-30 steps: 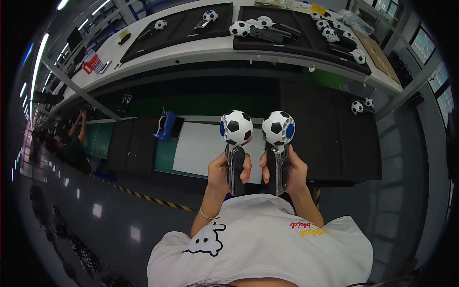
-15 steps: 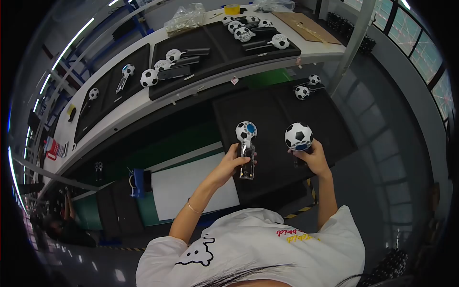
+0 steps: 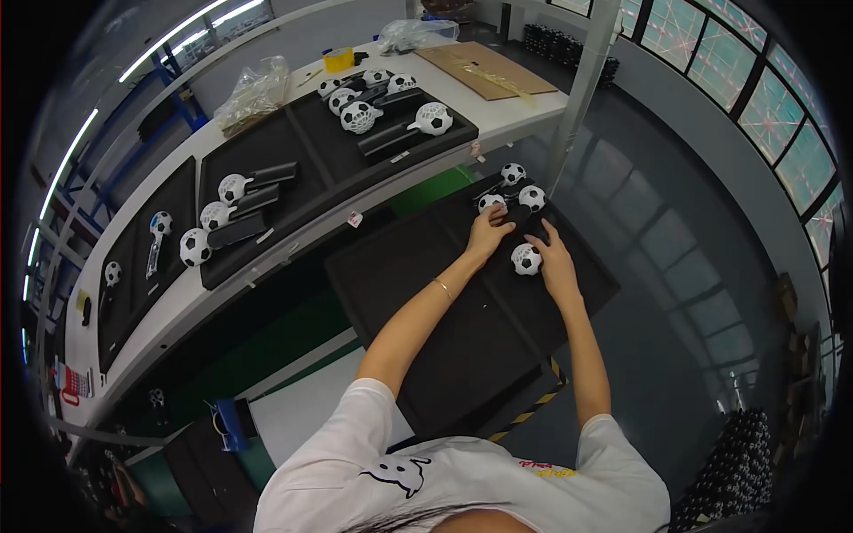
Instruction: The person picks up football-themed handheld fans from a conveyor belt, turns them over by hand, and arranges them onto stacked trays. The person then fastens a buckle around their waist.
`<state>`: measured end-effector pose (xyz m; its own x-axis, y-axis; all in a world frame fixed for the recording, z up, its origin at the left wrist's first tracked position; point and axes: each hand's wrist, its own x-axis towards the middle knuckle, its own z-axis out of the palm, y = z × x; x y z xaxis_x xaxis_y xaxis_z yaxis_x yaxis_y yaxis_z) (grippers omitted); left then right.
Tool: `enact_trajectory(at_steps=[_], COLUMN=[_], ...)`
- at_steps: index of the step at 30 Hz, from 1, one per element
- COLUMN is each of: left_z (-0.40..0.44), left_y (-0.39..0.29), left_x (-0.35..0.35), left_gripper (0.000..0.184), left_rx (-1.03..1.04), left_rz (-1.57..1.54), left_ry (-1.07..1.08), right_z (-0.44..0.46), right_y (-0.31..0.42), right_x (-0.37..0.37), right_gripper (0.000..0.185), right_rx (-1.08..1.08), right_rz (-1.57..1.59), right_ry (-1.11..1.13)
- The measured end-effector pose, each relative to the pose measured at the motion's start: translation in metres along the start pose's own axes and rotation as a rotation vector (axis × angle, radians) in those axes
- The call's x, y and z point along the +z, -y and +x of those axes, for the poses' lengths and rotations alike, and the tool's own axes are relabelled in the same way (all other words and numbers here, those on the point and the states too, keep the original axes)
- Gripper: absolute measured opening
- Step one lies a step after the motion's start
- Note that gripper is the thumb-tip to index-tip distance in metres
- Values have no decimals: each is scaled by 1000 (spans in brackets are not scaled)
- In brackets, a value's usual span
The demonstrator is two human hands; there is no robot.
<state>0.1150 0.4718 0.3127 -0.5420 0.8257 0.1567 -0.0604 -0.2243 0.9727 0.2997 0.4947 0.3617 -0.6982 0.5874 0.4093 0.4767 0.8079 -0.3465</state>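
On the lower black tray [image 3: 426, 302], at its far right part, several handheld pieces with black-and-white soccer-ball heads lie close together. My left hand [image 3: 487, 235] has its fingers bent over one soccer-ball-headed piece [image 3: 491, 204], partly covering it. A second piece [image 3: 532, 198], with a dark handle, lies just right of its fingertips. My right hand [image 3: 557, 265] is curled beside a nearer soccer-ball-headed piece [image 3: 526, 259], its thumb and fingers around where the handle lies; the handle is mostly hidden. Another ball head [image 3: 513, 173] shows behind them.
A white bench [image 3: 311, 204] on the left carries black trays [image 3: 306, 169] with more such pieces, a plastic bag [image 3: 253, 93], yellow tape [image 3: 338, 59] and a cardboard sheet [image 3: 484, 71]. A post [image 3: 582, 80] stands beyond the lower tray. Another person's arm [image 3: 126, 484] shows at lower left.
Both hands have moved forward to the tray's far right part, bringing the two pieces they held down among the others there. My view has turned right.
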Motion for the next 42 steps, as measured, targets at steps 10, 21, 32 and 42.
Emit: enact_trajectory(at_steps=[10, 21, 32, 42], left_z=[-47, -30, -33, -27], left_y=[-1, 5, -3, 19], left_x=[-6, 1, -2, -13], left_gripper=[48, 52, 33, 15], left_rx=[253, 320, 89, 289], left_rz=[737, 1147, 780, 928], left_ry=[-33, 43, -172, -103], right_z=[-21, -15, 12, -35], right_y=[15, 7, 2, 55], right_x=[42, 40, 56, 27], right_gripper=[62, 65, 60, 53], right_rx=[211, 201, 142, 166], right_rz=[437, 477, 368, 309], right_ry=[-160, -192, -219, -205])
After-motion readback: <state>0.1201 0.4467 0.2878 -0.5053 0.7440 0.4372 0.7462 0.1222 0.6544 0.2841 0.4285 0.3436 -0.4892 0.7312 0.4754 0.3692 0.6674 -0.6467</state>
